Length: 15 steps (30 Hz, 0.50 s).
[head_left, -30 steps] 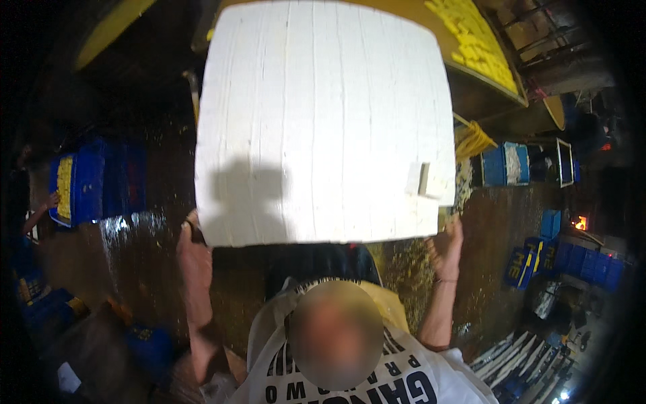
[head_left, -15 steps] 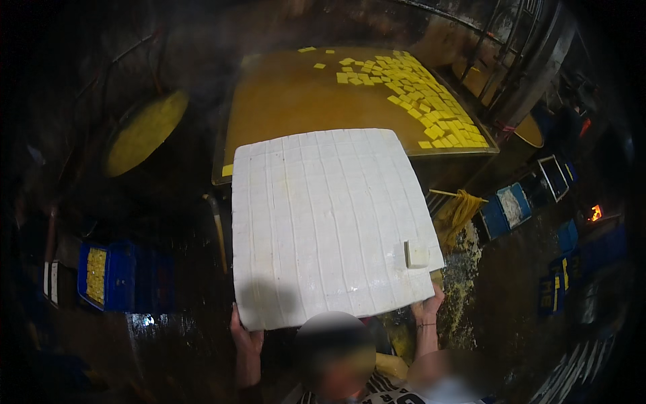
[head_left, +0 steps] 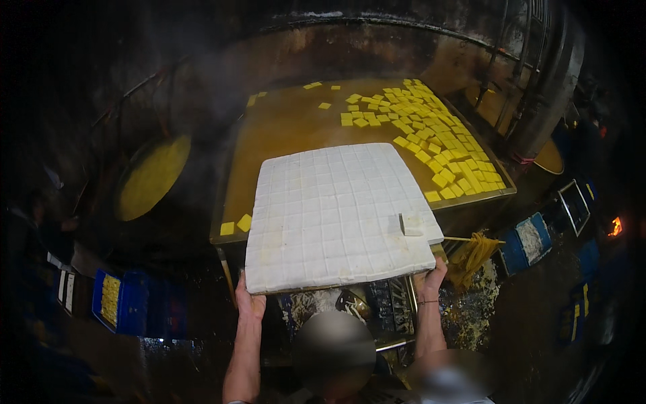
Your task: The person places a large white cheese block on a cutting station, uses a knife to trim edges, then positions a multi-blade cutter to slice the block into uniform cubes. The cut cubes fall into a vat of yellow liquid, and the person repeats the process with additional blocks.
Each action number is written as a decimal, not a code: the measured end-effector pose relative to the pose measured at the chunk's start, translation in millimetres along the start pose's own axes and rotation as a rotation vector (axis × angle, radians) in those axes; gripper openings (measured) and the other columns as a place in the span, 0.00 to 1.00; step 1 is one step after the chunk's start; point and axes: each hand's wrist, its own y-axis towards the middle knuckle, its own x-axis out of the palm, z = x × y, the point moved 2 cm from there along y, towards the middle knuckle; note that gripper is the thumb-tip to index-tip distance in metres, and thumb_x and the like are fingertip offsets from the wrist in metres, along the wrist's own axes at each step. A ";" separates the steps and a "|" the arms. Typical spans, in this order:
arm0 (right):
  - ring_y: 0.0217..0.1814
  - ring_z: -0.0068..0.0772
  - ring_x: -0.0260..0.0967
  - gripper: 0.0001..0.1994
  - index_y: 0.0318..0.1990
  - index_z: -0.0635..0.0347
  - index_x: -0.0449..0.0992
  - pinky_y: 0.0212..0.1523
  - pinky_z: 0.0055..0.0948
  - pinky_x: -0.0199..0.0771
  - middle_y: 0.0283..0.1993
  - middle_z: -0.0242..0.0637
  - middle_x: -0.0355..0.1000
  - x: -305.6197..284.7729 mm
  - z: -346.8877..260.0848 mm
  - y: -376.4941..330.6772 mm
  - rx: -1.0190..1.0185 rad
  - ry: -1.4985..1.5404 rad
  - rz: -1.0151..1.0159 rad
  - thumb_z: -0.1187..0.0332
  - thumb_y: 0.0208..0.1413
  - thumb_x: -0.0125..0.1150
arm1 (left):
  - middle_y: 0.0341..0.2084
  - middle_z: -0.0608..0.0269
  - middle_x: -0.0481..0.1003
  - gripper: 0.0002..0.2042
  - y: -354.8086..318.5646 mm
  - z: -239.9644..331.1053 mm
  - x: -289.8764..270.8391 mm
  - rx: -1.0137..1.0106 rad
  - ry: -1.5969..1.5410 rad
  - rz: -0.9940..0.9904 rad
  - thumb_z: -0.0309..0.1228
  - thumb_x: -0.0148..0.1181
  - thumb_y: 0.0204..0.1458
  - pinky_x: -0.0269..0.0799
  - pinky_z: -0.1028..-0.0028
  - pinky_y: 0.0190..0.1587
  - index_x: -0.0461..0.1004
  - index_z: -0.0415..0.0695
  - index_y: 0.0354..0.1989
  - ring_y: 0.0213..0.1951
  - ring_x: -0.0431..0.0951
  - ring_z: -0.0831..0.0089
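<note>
The left hand (head_left: 249,301) and right hand (head_left: 430,277) clamp their fingers on the board (head_left: 439,250), best held level lest the raised block (head_left: 416,226) slide.

A white slab (head_left: 330,209), scored in squares, bears one block (head_left: 420,227) toward its right.

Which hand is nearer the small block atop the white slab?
Right. The right hand is close to the small block, at the near right corner of the slab; the left hand is across it, at the near left corner.

Round pan (head_left: 134,165) at left, blue crate (head_left: 134,304) below it, yellowish cloth (head_left: 468,261) on a stick (head_left: 496,242), orange flame (head_left: 615,227) at right
</note>
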 end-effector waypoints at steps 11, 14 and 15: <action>0.40 0.33 0.74 0.10 0.40 0.60 0.75 0.44 0.38 0.78 0.40 0.34 0.75 30.2 -5.3 72.4 -0.100 -0.097 0.169 0.70 0.52 0.53 | 0.57 0.58 0.72 0.21 61.6 -24.4 53.0 -0.018 0.045 -0.016 0.41 0.47 0.66 0.66 0.65 0.62 0.68 0.37 0.59 0.58 0.72 0.65; 0.40 0.35 0.74 0.10 0.38 0.61 0.76 0.43 0.39 0.78 0.39 0.35 0.75 37.8 -4.0 97.3 -0.073 -0.136 0.174 0.69 0.51 0.52 | 0.57 0.57 0.71 0.23 85.9 -28.0 58.3 -0.026 0.095 -0.037 0.43 0.46 0.66 0.66 0.66 0.62 0.67 0.37 0.59 0.58 0.71 0.66; 0.40 0.35 0.74 0.10 0.38 0.61 0.76 0.43 0.39 0.78 0.39 0.36 0.75 35.9 -6.1 105.7 -0.059 -0.140 0.177 0.69 0.51 0.51 | 0.58 0.57 0.70 0.26 92.9 -29.5 63.3 -0.055 0.164 -0.018 0.48 0.47 0.65 0.64 0.68 0.63 0.66 0.36 0.60 0.58 0.70 0.64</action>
